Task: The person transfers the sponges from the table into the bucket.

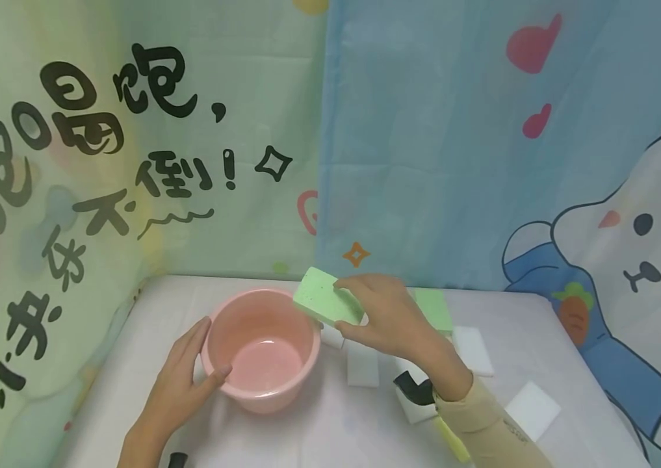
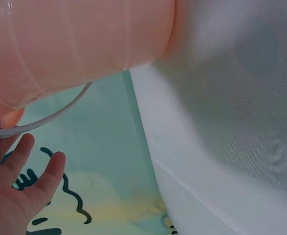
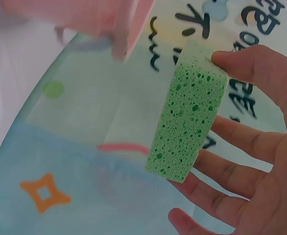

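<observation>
A pink plastic bucket (image 1: pixel 242 318) stands upright on the white table. My left hand (image 1: pixel 181 377) rests at its left side, fingers straight along the outside and thumb over the near rim. Those fingers spread beside the white wire handle (image 2: pixel 50 117) in the left wrist view. Raised over the bucket's right rim is a light green sponge (image 1: pixel 327 296), which my right hand (image 1: pixel 383 315) pinches between thumb and fingers. Its porous long side faces the right wrist view, where the little finger stays off it.
Several white blocks, one (image 1: pixel 362 364) just right of the bucket, lie across the table's right half. Another green piece (image 1: pixel 432 309) is behind the right wrist, and a yellow piece (image 1: pixel 453 439) lies partly under the forearm. Printed curtains (image 1: pixel 412 162) hang behind the table.
</observation>
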`<state>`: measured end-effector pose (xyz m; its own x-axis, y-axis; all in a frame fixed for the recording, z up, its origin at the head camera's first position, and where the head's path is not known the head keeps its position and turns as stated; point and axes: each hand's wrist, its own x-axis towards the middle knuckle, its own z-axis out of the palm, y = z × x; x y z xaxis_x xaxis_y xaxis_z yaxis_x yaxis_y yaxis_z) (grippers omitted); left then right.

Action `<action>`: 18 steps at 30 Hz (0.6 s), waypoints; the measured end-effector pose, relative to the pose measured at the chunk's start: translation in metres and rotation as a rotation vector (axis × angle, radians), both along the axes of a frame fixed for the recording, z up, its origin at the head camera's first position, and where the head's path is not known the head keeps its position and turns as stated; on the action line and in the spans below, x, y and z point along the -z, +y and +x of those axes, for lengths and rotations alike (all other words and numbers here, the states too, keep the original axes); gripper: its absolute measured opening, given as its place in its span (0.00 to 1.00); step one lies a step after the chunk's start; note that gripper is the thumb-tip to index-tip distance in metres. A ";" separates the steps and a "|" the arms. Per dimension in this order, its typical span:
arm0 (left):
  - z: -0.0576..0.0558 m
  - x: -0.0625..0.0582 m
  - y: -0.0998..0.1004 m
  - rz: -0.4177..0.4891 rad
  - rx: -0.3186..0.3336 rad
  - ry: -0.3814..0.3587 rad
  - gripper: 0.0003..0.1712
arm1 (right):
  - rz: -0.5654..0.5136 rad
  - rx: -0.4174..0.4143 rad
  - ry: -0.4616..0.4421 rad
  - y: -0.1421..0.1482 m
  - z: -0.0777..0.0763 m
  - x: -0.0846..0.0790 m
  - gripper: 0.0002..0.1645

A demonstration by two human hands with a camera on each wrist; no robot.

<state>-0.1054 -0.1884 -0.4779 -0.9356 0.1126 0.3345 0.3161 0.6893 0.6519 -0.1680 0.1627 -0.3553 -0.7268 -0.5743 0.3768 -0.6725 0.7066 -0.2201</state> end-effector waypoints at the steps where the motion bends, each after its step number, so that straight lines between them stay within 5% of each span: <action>1: 0.000 0.000 0.000 0.001 0.000 0.000 0.48 | -0.002 -0.014 0.003 -0.004 0.000 0.000 0.29; 18: 0.000 0.001 0.000 0.000 0.010 0.013 0.48 | 0.088 -0.158 -0.106 -0.064 0.000 0.009 0.30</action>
<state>-0.1059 -0.1883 -0.4786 -0.9301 0.1215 0.3465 0.3310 0.6861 0.6478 -0.1680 0.0983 -0.3639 -0.6577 -0.7120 0.2459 -0.7531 0.6136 -0.2375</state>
